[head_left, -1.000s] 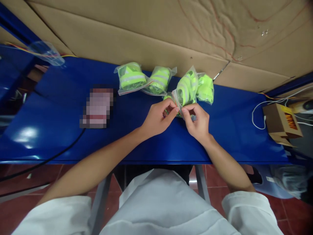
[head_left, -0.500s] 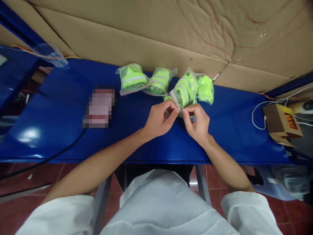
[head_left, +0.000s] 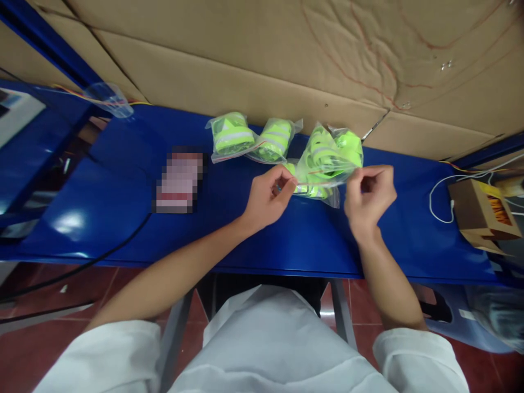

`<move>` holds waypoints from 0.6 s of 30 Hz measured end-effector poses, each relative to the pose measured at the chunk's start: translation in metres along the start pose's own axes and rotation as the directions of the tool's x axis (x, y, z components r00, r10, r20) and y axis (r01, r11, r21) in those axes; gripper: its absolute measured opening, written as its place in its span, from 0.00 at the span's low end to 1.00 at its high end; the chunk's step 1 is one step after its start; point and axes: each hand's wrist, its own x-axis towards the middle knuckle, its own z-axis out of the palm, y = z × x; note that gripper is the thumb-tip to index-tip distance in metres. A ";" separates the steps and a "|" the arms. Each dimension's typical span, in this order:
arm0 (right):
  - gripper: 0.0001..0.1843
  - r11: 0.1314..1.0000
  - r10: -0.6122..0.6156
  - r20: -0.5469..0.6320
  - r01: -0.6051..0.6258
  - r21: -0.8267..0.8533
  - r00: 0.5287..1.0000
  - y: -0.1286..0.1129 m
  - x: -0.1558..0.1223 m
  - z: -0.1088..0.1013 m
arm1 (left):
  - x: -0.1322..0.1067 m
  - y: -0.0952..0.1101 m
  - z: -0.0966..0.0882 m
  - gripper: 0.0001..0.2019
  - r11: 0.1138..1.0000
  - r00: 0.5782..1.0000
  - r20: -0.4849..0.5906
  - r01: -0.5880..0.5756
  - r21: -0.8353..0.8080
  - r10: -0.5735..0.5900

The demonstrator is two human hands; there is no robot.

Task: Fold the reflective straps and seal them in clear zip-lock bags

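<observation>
At the left of the bench (head_left: pixel 229 185), a clear cup (head_left: pixel 118 103) and a pixelated object (head_left: pixel 178 183) are seen. Further right, two packed bags (head_left: pixel 234 134) with yellow-green, silver-striped contents are placed side by side. By the left hand (head_left: pixel 270 196), the near edge of the middle bag (head_left: pixel 321 155) is pinched narrowly between thumb and fingers. This bag is located between the hands, partly over a lower bag (head_left: pixel 315 191) and in front of a rear bag (head_left: pixel 351 144). Its other end is pinched in the same narrow way by the right hand (head_left: pixel 370 196). The step in hand is judged to be the handling of this edge along its length; for the next move, an even grip at both ends is called for. At the far right, a carton (head_left: pixel 483 210) is seen.
</observation>
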 end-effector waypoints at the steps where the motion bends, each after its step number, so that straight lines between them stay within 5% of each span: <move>1: 0.14 0.999 0.034 -0.012 -0.033 0.022 0.999 0.004 0.002 -0.001 | 0.001 -0.002 -0.002 0.15 1.000 1.000 0.000 0.015 0.004 -0.015; 6: 0.15 0.981 -0.030 0.160 -0.001 0.195 0.987 0.005 0.002 0.003 | 0.003 -0.008 -0.002 0.10 1.000 1.000 0.016 -0.009 -0.007 0.009; 12: 0.23 0.928 0.217 0.094 -0.235 0.289 0.972 0.026 0.009 0.010 | 0.008 -0.012 -0.002 0.10 0.994 0.992 -0.117 -0.063 -0.087 0.053; 18: 0.30 0.965 0.171 0.242 -0.212 0.155 0.955 0.068 0.010 0.021 | 0.015 -0.019 -0.007 0.13 0.861 0.952 -0.080 0.229 -0.454 -0.295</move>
